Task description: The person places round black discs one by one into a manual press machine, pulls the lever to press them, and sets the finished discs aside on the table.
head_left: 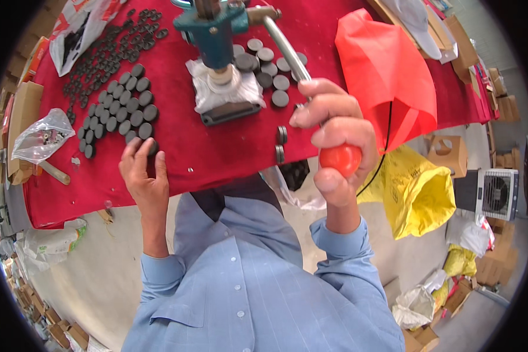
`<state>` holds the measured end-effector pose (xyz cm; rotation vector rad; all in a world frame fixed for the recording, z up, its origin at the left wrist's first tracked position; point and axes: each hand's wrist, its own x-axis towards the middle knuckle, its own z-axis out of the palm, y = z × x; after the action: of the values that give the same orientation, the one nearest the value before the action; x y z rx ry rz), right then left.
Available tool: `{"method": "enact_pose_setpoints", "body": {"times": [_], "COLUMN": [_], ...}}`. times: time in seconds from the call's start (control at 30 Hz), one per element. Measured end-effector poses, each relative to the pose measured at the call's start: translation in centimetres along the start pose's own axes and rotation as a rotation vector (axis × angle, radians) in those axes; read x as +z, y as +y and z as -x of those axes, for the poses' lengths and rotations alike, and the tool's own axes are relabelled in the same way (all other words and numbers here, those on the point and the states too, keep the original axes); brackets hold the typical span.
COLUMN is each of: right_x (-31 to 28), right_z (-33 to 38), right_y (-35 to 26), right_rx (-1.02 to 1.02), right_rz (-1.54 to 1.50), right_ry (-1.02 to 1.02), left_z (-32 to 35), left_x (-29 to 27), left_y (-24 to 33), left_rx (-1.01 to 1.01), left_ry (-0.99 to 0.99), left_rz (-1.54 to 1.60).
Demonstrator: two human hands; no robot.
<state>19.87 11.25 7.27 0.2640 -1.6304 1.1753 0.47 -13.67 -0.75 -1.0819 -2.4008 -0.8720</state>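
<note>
A teal hand press [212, 44] stands at the far middle of the table, its ram down on a pad wrapped in white cloth [229, 88] above a dark base [230, 112]. From it a metal lever [286, 48] slopes toward me on the right. My right hand [340, 138] is closed round the lever's red ball knob [339, 159]. My left hand [145, 175] lies at the near edge of a group of dark round discs [116, 108], fingers apart, fingertips touching or just beside the nearest disc [153, 146]. Two discs stand on edge [281, 144] near the table's front.
More grey discs [280, 82] lie right of the press. Many small black rings [108, 53] spread at the far left beside a plastic bag [82, 35]. A clear bag [43, 136] lies left, a red bag [387, 76] right. A yellow bag [416, 193] hangs by the table's right edge.
</note>
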Motion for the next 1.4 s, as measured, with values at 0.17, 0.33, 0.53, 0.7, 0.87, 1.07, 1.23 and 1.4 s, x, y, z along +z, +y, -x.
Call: {"method": "enact_pose_setpoints", "body": {"times": [0.17,0.33,0.53,0.7,0.87,1.07,1.23,1.4], "right_x": [-0.2,-0.9,-0.2,-0.1,-0.5,0.2,0.5,0.4], "right_z": [0.4,0.5,-0.1,-0.2,1.2,1.2,1.1,0.4], "right_y": [-0.1,0.0,0.5,0.4,-0.5,-0.8,-0.2,-0.8], "right_rx": [0.021,-0.016,-0.064,-0.027,0.072,0.124,0.071,0.093], "right_rz": [-0.015,0.080,-0.002,0.018,0.072,0.041,0.040,0.082], "right_ry": [0.015,-0.128,-0.054,-0.068,-0.012,0.017,0.031,0.022], "left_z": [2.9,2.6,0.2,-0.4,-0.6,-0.2,0.9,0.4], "left_x": [1.7,7.9,10.7,12.8,9.3,1.1,0.1,0.7], "left_y": [10.5,13.5,15.9,17.3,16.0,4.9,-1.1,-0.4], "left_rx": [0.417,0.294,0.319,0.478,0.360,-0.048,-0.122,-0.140], "left_ry": [-0.275,-0.518,-0.469,-0.293,-0.334,-0.036,-0.033,0.014], "left_rz": [0.293,0.325,0.460,0.313,0.294,0.085,0.049,0.209]}}
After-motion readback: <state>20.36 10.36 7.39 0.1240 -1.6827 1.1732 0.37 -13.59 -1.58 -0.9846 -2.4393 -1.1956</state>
